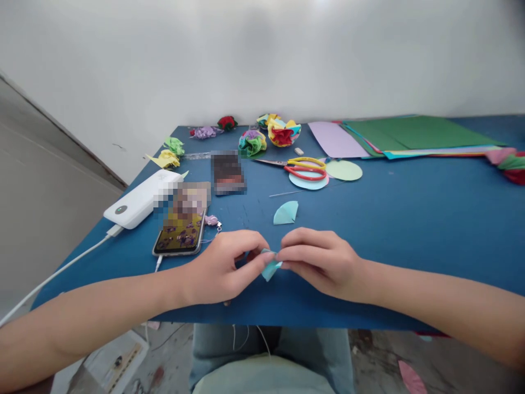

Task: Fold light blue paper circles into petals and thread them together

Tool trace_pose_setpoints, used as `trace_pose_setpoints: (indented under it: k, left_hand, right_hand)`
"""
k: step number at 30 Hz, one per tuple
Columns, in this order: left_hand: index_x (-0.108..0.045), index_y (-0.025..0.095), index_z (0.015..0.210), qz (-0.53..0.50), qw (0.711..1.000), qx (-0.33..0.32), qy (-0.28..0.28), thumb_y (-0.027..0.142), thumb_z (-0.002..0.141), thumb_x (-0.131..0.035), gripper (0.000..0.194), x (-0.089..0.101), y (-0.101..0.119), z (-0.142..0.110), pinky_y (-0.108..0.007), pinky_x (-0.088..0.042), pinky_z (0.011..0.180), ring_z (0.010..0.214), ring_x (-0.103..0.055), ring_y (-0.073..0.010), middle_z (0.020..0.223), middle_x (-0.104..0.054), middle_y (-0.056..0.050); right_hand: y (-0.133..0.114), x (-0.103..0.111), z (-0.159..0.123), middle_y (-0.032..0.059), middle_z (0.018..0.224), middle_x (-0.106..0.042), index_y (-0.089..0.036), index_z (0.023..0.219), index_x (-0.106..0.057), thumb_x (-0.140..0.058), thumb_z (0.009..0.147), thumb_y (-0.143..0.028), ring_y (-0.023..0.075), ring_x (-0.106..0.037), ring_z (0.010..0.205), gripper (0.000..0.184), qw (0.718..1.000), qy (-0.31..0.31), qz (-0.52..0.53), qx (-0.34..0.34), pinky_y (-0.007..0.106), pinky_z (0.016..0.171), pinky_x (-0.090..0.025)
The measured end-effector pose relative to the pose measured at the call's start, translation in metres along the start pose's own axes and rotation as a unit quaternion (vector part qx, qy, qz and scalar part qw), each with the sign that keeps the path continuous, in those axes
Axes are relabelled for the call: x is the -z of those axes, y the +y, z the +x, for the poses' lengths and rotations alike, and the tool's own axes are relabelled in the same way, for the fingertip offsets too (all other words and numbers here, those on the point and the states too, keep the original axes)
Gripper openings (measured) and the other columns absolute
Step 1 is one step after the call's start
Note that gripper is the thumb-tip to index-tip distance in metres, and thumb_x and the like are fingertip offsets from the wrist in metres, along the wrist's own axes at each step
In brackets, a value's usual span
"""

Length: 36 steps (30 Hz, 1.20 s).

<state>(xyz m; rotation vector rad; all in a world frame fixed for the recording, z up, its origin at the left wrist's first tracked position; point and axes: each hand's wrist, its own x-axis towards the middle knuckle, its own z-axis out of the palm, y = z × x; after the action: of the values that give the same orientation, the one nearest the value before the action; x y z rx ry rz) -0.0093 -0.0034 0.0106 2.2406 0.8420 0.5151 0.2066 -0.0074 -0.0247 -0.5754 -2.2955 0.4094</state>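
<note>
Close to the table's front edge, my left hand [232, 268] pinches a small folded piece of light blue paper [269, 270] between thumb and fingers. My right hand [324, 261] grips the same paper from the other side, fingertips pressed together beside the left ones. Part of the paper is hidden behind the fingers. Just beyond the hands lies a folded light blue paper wedge [286, 213]. Farther back, scissors with yellow and red handles [305, 168] rest on a light blue paper circle [309, 182], beside a pale green circle [345, 170].
Crumpled paper flowers [284, 133] line the back of the blue table [410, 230]. Stacked coloured sheets [426, 132] lie at the back right. On the left are a white power bank [141, 200] and a phone [180, 232] with cables. A needle [285, 193] lies mid-table.
</note>
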Motion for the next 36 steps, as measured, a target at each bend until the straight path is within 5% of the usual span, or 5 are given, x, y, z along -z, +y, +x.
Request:
trace_pose_setpoints:
  k: [5, 11, 36]
  left_hand:
    - [-0.058, 0.014, 0.084, -0.001, 1.000, -0.005, 0.006, 0.021, 0.089, -0.043, 0.017, -0.001, -0.003, 0.000, -0.020, -0.038, 0.061, 0.064, -0.049, -0.0096, 0.073, -0.057, -0.001]
    - [-0.059, 0.013, 0.087, -0.026, 0.999, -0.019, 0.016, 0.020, 0.091, -0.039, 0.021, -0.001, -0.003, -0.001, -0.021, -0.040, 0.064, 0.067, -0.051, -0.0105, 0.075, -0.057, -0.003]
    - [-0.045, 0.016, 0.073, 0.086, 0.990, -0.077, 0.077, 0.014, 0.089, -0.041, 0.016, -0.013, -0.006, -0.006, -0.021, -0.034, 0.057, 0.059, -0.040, -0.0092, 0.065, -0.045, 0.002]
  right_hand:
    - [-0.006, -0.003, 0.005, 0.0031, 0.085, -0.058, -0.017, 0.096, -0.055, -0.058, 0.084, -0.024, 0.0094, -0.052, 0.068, 0.014, 0.978, -0.001, 0.129, -0.161, 0.020, 0.061, -0.046]
    - [-0.006, 0.000, 0.010, 0.0012, 0.075, -0.058, -0.016, 0.083, -0.058, -0.055, 0.086, -0.028, 0.0097, -0.051, 0.065, 0.013, 0.966, -0.032, 0.150, -0.206, 0.021, 0.061, -0.043]
    - [-0.008, -0.004, 0.007, 0.0023, 0.073, -0.058, -0.016, 0.084, -0.056, -0.048, 0.088, -0.021, 0.0107, -0.050, 0.064, 0.010, 0.988, -0.019, 0.093, -0.125, 0.021, 0.062, -0.041]
